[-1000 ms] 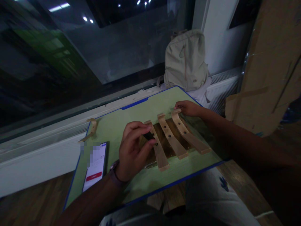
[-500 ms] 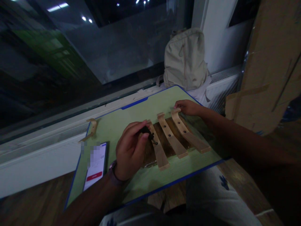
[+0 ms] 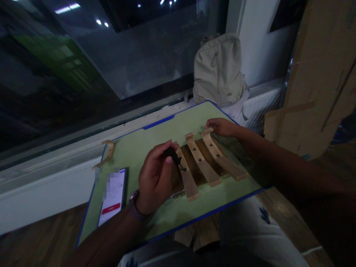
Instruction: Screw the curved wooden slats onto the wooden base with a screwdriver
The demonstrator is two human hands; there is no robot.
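Note:
My left hand (image 3: 155, 174) is closed, with a small dark lumpy object (image 3: 172, 152) pinched between thumb and fingers; its exact kind is unclear. The object's lower end is right by a hole in the left curved wooden piece (image 3: 190, 185). To its right lie a middle wooden piece (image 3: 205, 168) and a right wooden piece (image 3: 229, 167), each with two dark holes. At the far end of the right piece, my right hand (image 3: 224, 127) has its fingers curled together; what they hold, if anything, is hidden. A brown shiny sheet (image 3: 191, 154) lies under the pieces.
A green board (image 3: 164, 222) with a blue edge lies over my lap. On its left are a phone (image 3: 113, 196) and another curved wooden piece (image 3: 110, 150). Beyond it stand a beige backpack (image 3: 218, 70), a radiator (image 3: 254, 111) and a large cardboard sheet (image 3: 314, 78).
My left thumb has drawn back slightly to the left, and more of the dark object shows. My right hand and the wooden pieces have stayed in place.

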